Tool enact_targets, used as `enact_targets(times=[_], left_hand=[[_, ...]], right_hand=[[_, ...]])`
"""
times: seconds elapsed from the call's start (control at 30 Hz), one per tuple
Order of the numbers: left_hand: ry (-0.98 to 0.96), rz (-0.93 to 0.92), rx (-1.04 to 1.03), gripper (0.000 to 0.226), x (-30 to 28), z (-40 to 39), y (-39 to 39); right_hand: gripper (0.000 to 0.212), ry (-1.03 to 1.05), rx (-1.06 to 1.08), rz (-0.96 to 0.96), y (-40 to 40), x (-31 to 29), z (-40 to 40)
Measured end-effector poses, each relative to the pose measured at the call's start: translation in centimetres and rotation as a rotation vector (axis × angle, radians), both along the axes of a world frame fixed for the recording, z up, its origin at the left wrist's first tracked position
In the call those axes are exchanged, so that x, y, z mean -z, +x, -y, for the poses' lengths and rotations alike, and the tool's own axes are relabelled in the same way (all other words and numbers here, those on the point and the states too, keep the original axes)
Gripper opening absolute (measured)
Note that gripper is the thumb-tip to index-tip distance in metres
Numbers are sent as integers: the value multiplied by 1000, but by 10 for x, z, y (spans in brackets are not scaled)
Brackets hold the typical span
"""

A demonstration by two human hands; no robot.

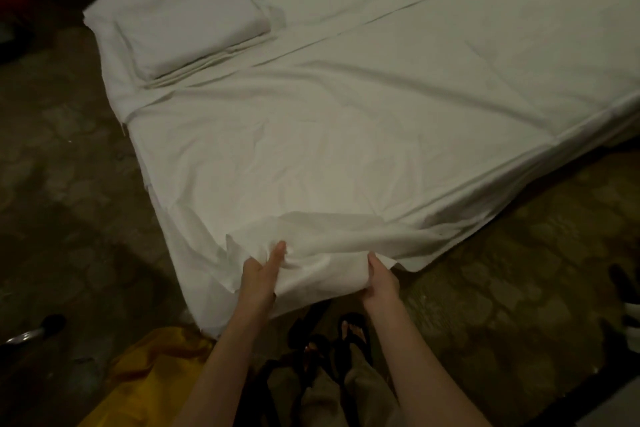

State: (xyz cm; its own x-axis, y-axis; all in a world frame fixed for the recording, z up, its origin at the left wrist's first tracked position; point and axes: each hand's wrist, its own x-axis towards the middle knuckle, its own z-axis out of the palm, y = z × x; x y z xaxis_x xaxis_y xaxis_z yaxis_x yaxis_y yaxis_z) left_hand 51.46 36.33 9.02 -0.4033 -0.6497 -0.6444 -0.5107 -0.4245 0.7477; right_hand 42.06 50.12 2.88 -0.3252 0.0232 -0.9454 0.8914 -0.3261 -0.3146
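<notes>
A white sheet [311,156] lies spread and wrinkled over a low bed that fills most of the view. At the bed's near corner the sheet is bunched up. My left hand [261,274] holds that bunched cloth, thumb on top and fingers hidden under the fabric. My right hand [381,279] grips the sheet's edge a little to the right, its fingers tucked beneath the cloth. A white pillow [187,35] rests at the far left end of the bed, on a folded layer of linen.
Dark patterned floor [62,184] surrounds the bed. A yellow cloth [152,367] lies at the lower left by my feet in black sandals [353,333]. A metal leg with a black foot [38,329] stands at the left edge. Dark shapes sit at the right edge.
</notes>
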Motion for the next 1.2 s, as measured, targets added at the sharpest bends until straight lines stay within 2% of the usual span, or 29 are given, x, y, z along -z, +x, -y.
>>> enact_targets(times=[0.07, 0.13, 0.2, 0.23, 0.27, 0.37, 0.43, 0.47, 0.57, 0.6, 0.63, 0.7, 0.8, 0.87, 0.97, 1.1, 1.2], left_hand=[[101, 24, -66, 46, -12, -5, -2], [330, 41, -82, 55, -22, -15, -5], [539, 74, 35, 76, -30, -24, -7], [564, 89, 126, 82, -33, -28, -8], [538, 95, 175, 80, -34, -30, -9], [468, 14, 151, 48, -40, -31, -12], [474, -85, 154, 43, -54, -21, -15], [445, -116, 155, 47, -58, -13, -17], [371, -138, 181, 87, -68, 5, -23], [377, -150, 183, 93, -70, 9, -27], [395, -180, 172, 89, -75, 11, -32], [432, -241, 132, 63, -83, 16, -41], [421, -277, -45, 29, -91, 33, -50], [383, -304, -152, 27, -91, 46, -52], [359, -353, -291, 43, -80, 62, -53], [324, -328, -501, 21, -63, 84, -55], [289, -246, -554, 21, -51, 108, -58]], right_hand=[[47, 27, -21, -84, -5, -11, 2], [47, 31, -44, -138, -5, -20, 4], [46, 44, -77, -193, -4, -32, 5], [48, 52, -92, -214, -4, -37, 5], [49, 52, -105, -235, -5, -42, 5], [47, 20, -118, -259, -16, -61, 3], [43, -31, -47, -226, -29, -68, 0], [41, -49, -16, -214, -36, -69, -2], [41, -62, -6, -139, -51, -63, -6], [42, -70, -2, -108, -54, -59, -7], [43, -75, -6, -80, -59, -55, -8], [39, -58, -2, -63, -74, -51, -10], [26, -1, -15, -88, -117, -53, -11], [17, 20, -80, -119, -156, -53, -7], [10, 36, -198, -195, -209, -58, 20], [12, 62, -288, -256, -234, -60, 67], [18, 109, -294, -289, -235, -60, 97]])
